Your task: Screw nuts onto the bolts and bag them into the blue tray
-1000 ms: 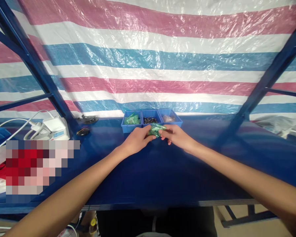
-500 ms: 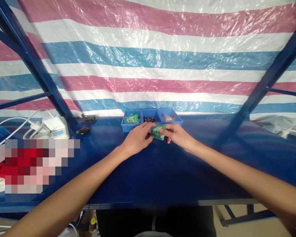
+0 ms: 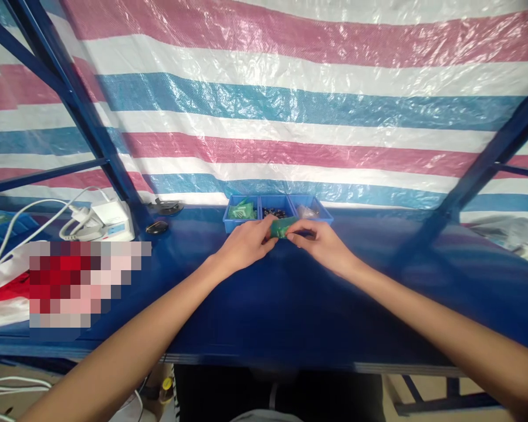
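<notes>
A small green plastic packet (image 3: 282, 227) is held between my two hands, just in front of three blue bins. The fingers of my left hand (image 3: 249, 241) pinch its left side. My right hand (image 3: 320, 241) has thumb and fingertips closed on its right edge. Behind my left hand, the left bin (image 3: 234, 224) holds more green packets (image 3: 242, 211). Small dark parts (image 3: 273, 212) lie in the middle bin, partly hidden by my fingers. Clear bags (image 3: 307, 211) are in the right bin (image 3: 324, 218).
On the left of the blue table (image 3: 264, 310) are a white power strip with cables (image 3: 114, 225), a black round object (image 3: 157, 227) and a red and white item, partly pixelated. Clear plastic (image 3: 510, 234) lies at right. Blue posts flank the striped sheet (image 3: 290, 111).
The packet has tilted and looks narrower between my hands. My right fingers have shifted to its right edge. The view has moved slightly, so the surroundings appear further right.
</notes>
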Tool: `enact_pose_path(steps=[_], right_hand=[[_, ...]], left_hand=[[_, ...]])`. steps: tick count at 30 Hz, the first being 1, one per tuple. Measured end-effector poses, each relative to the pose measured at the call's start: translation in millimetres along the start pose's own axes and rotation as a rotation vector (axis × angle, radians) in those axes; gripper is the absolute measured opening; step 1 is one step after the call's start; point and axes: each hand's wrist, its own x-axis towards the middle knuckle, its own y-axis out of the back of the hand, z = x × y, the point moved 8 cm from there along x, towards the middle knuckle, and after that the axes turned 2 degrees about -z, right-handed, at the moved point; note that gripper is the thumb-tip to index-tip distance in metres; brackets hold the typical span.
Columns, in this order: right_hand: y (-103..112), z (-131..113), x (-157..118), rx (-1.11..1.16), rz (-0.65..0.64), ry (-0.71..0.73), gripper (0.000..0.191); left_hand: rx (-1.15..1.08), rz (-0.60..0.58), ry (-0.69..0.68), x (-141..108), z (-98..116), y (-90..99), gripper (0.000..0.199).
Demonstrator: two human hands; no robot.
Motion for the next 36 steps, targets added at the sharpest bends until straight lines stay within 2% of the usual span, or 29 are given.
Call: enact_pose_path(steps=[2,4,9,15,23,30,36], right_hand=[[-1.4,0.8,0.0,-0.014,0.005,0.002,0.021],[-3.6,1.0,-0.4,-0.031,0.006,0.018,0.02],[-9.5,4.3,-2.5,-0.116,0.044,0.045,0.02],[-15.6,9.0,-2.5,-0.101,0.044,0.041,0.03],[-14.7,10.7,-5.1,-0.067,0.04,0.023,0.037],[-22.7,12.5,-3.7,-0.087,-0.024,0.007,0.05],[-17.0,14.4,-0.5,-0.133,0.024,0.079,0.041]], left_hand=[[-0.011,0.017,0.013,-0.6,-1.8,2.5,0.054],[-0.005,0.036,0.016,-1.2,-2.7,4.0,0.065],[0.02,-0.015,0.029,-2.2,-5.9,0.5,0.054],[0.057,-0.071,0.057,-2.4,-7.9,-1.4,0.054],[0.095,-0.027,0.034,-3.0,-9.5,-2.6,0.059],[0.128,-0.01,0.058,-3.8,-15.6,-5.4,0.061],[0.108,-0.011,0.058,-3.1,-13.6,-7.5,0.06]])
